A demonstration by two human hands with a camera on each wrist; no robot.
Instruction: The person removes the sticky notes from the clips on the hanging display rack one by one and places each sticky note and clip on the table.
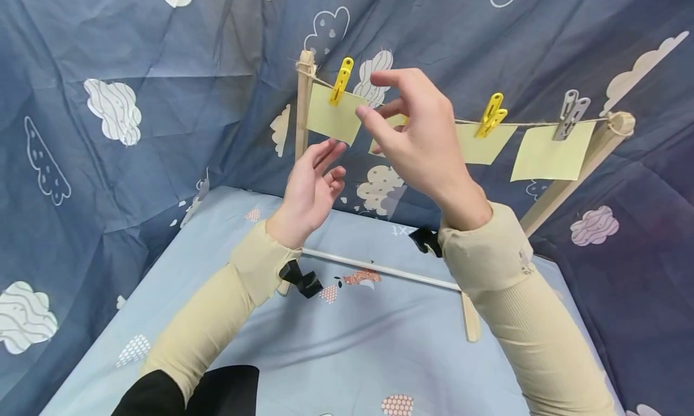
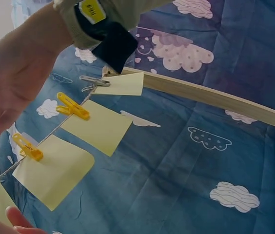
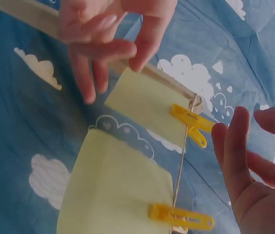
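My left hand [image 1: 311,184] is below the leftmost yellow paper [image 1: 332,115], palm turned up, fingers loosely bent and holding nothing. A yellow clothespin [image 1: 341,82] fastens that paper to a string. My right hand [image 1: 425,136] is raised in front of the string, just right of the leftmost paper, its thumb and forefinger spread apart with nothing between them. It partly hides the second paper, whose yellow clothespin [image 3: 181,217] shows in the right wrist view. Farther right hang another paper [image 1: 482,142] under a yellow clothespin [image 1: 491,115] and a paper [image 1: 553,151] under a grey clothespin [image 1: 571,115].
The string runs between a left wooden post [image 1: 303,103] and a right wooden post [image 1: 569,181]. A white rod [image 1: 379,270] lies low across the stand, near a wooden foot [image 1: 470,319]. Light blue cloth [image 1: 352,356] covers the surface; dark blue cloud-printed fabric [image 1: 179,43] surrounds it.
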